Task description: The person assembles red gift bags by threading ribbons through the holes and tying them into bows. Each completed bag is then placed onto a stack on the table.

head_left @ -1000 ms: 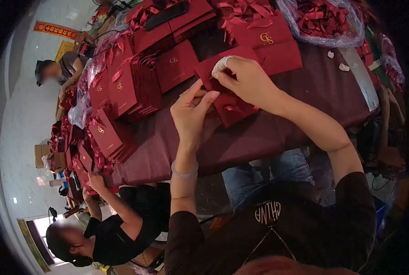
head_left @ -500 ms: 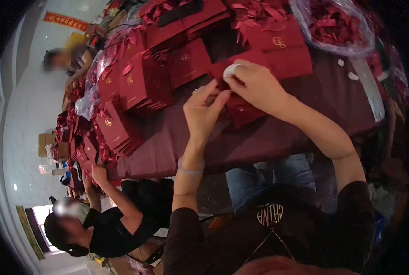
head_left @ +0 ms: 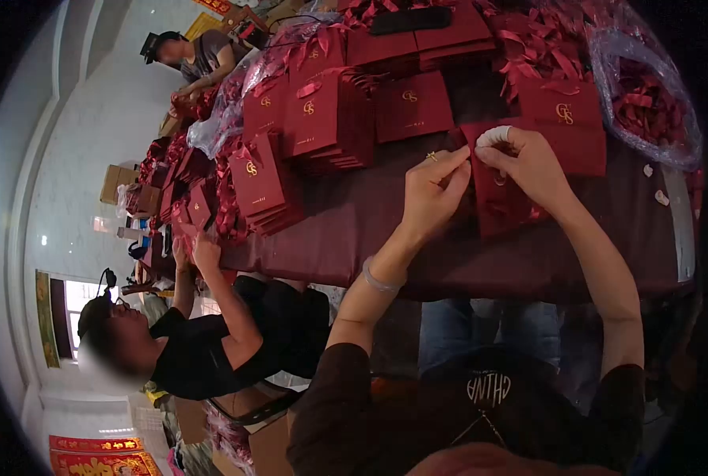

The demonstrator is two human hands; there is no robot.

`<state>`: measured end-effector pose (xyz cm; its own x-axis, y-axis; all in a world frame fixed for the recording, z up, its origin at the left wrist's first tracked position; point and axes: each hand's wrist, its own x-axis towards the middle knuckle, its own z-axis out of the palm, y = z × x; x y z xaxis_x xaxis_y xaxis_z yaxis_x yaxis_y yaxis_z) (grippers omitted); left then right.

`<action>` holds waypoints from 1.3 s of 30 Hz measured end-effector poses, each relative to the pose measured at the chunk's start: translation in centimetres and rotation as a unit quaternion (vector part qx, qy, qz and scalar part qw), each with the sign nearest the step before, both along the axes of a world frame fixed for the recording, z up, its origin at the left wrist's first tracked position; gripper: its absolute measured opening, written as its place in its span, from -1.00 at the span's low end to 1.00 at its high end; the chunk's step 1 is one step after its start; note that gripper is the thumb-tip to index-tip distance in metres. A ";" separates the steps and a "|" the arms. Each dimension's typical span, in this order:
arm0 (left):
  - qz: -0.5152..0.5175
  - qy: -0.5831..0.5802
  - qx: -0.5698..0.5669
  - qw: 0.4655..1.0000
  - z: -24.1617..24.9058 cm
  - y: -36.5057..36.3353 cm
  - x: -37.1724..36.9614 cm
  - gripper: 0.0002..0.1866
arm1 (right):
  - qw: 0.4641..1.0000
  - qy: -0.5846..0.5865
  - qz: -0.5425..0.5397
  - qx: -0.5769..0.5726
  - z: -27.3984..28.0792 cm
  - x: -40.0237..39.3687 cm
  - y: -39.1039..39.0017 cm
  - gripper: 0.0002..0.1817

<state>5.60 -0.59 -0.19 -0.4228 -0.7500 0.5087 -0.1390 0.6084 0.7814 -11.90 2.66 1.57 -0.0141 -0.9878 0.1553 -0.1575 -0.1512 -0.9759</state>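
Note:
A dark red paper bag (head_left: 503,208) lies flat on the maroon table (head_left: 354,222) in front of me. My left hand (head_left: 432,190) pinches its upper left edge between thumb and fingers. My right hand (head_left: 528,163), with a white wrap on one fingertip, grips the bag's top edge just to the right. Both hands meet over the bag's opening. What sits between the fingertips is too small to make out.
Stacks of red bags with gold logos (head_left: 322,119) stand left of my hands, and more lie behind (head_left: 564,115). A clear plastic sack of red ribbons (head_left: 647,103) is at the far right. A person in black (head_left: 211,341) works at the table's left; another person (head_left: 199,55) sits farther back.
My view has swung, so the table and hands appear shifted right. Both hands stay on the same red bag, fingers pinched closer together at its top edge.

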 end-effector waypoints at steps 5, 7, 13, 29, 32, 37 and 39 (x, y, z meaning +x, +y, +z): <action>-0.006 -0.019 0.057 0.998 1.1 -0.1 0.4 -0.72 | 0.998 -0.029 0.050 0.009 -0.4 0.0 -0.2 -0.81; 0.008 -0.123 -0.025 0.992 1.0 -0.8 0.4 -0.69 | 0.993 -0.064 0.062 0.075 -0.4 -0.3 -0.5 -0.74; 0.040 -0.132 -0.130 0.982 -0.4 -1.3 0.3 -0.84 | 0.950 -0.258 0.141 0.104 -1.7 -1.4 -1.4 -0.38; 0.058 -0.193 -0.204 0.958 0.2 -0.9 0.3 -0.92 | 0.954 -0.240 0.173 0.058 -3.9 -1.4 -2.4 -0.27; 0.086 -0.232 -0.215 0.945 0.5 -0.3 0.8 -0.94 | 0.954 -0.247 0.161 0.061 -4.3 -0.8 -2.5 -0.22; 0.117 -0.300 -0.136 0.937 -0.3 2.2 3.6 -0.93 | 0.954 -0.211 0.195 0.088 -4.6 0.0 -2.2 -0.12; 0.134 -0.290 -0.118 0.940 -1.0 3.3 4.1 -0.94 | 0.945 -0.211 0.223 0.112 -4.5 0.2 -2.2 -0.10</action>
